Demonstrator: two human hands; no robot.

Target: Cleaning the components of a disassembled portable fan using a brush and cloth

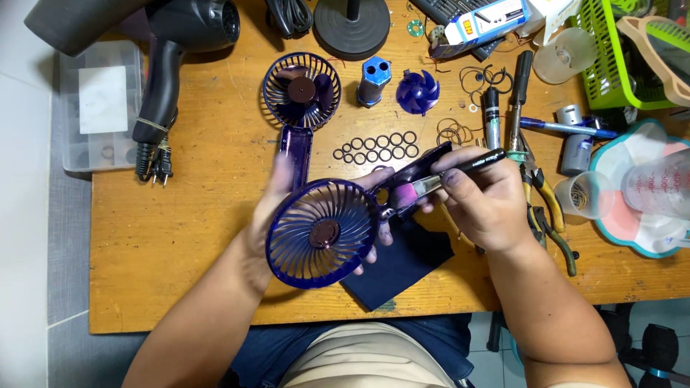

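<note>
Brushwork under way on the fan [323, 233], held above the table [180, 244] edge. Left hand [277, 215] fingers clamp its grille; right hand [481, 201] fingers pinch a brush [445, 176], tip at the handle joint. Recommend light strokes, steady grip.

Both forearms are reaching in from the bottom edge, converging toward the middle. The left hand [277, 215] is cupping upward, palm turned in, fingers wrapping around from behind with fingertips showing at the lower right. The right hand [481, 197] is lying knuckles up, its grip pinching closed between thumb and forefinger, wrist bending slightly inward.
</note>
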